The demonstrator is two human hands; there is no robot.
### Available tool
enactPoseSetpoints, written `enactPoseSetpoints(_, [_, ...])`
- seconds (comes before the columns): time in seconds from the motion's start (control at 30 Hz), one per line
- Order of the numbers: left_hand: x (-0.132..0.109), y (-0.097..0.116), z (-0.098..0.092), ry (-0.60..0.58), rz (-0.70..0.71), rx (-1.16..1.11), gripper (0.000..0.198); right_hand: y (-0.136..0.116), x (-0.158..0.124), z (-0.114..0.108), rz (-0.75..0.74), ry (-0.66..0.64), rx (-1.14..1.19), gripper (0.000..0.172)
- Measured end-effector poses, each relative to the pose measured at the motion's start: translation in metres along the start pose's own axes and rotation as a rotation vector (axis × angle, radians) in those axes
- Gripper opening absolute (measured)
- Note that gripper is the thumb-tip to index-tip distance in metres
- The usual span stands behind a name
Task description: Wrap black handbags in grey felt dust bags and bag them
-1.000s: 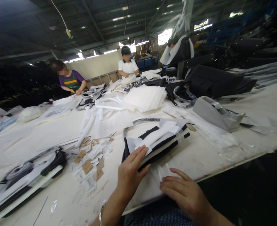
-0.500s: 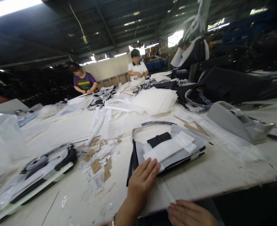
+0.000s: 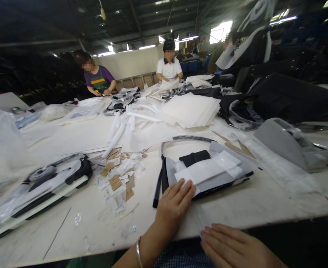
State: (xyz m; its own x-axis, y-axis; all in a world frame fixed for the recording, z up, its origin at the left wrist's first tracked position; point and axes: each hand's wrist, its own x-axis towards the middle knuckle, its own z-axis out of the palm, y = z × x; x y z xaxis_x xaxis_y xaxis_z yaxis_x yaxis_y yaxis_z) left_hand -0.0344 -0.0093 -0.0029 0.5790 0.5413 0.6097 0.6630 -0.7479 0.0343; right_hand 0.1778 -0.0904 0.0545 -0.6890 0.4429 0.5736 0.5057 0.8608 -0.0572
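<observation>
In front of me lies a flat black bag (image 3: 164, 175) with a wrapped, arched handle (image 3: 193, 138). A grey-white sheet covers it, and on that rest a folded white paper strip (image 3: 208, 169) and a small black folded piece (image 3: 194, 158). My left hand (image 3: 173, 203), with a bangle at the wrist, presses flat on the bag's near edge, fingers stretched out. At the table's front edge is my right hand (image 3: 233, 243), its fingers straight and lying flat on what looks like clear plastic film (image 3: 196, 217) reaching toward the bag.
Left of the bag are scattered tags and small packets (image 3: 118, 178), then another wrapped bag (image 3: 55, 186). Farther back are white tubes (image 3: 116, 130) and stacked white sheets (image 3: 192, 109). A grey wrapped piece (image 3: 281, 143) stands right. Two co-workers (image 3: 99, 80) work across the table.
The camera view has shifted, so the scene sits higher and slightly to the right. My left hand stays on the bag, and my right hand remains by the table edge.
</observation>
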Motion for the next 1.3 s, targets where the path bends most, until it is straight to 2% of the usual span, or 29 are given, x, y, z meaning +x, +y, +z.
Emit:
enactPoseSetpoints(0.1, [-0.001, 0.000, -0.003, -0.064, 0.002, 0.004, 0.041, 0.006, 0.028, -0.015, -0.024, -0.008, -0.016, 0.046])
enactPoseSetpoints(0.23, [-0.002, 0.004, -0.006, -0.092, -0.055, -0.059, 0.043, 0.029, 0.060, -0.019, -0.109, -0.009, -0.009, 0.040])
enactPoseSetpoints(0.37, [-0.003, 0.007, -0.004, -0.051, -0.084, -0.168, 0.037, 0.061, 0.083, -0.019, -0.140, -0.058, -0.011, 0.032])
enactPoseSetpoints(0.47, [-0.003, 0.007, -0.002, 0.021, -0.090, -0.183, 0.027, 0.082, 0.094, -0.012, -0.080, -0.144, 0.070, 0.024])
enactPoseSetpoints(0.57, [-0.003, 0.006, -0.003, 0.069, -0.075, -0.189, 0.025, 0.097, 0.100, 0.001, 0.048, -0.238, 0.163, 0.019])
enactPoseSetpoints(0.77, [-0.006, 0.009, -0.008, 0.122, -0.115, -0.211, 0.035, 0.121, 0.104, 0.032, 0.310, -0.395, 0.286, 0.006])
enactPoseSetpoints(0.93, [-0.006, 0.009, -0.012, 0.065, -0.136, -0.319, 0.034, 0.138, 0.105, 0.048, 0.524, -0.455, 0.382, 0.007])
enactPoseSetpoints(1.13, [-0.004, 0.008, -0.016, 0.066, -0.181, -0.355, 0.042, 0.148, 0.109, 0.055, 0.474, -0.578, 0.490, 0.005])
enactPoseSetpoints(1.3, [-0.008, 0.009, -0.011, 0.054, -0.156, -0.254, 0.050, 0.150, 0.107, 0.058, 0.468, -0.574, 0.486, 0.005])
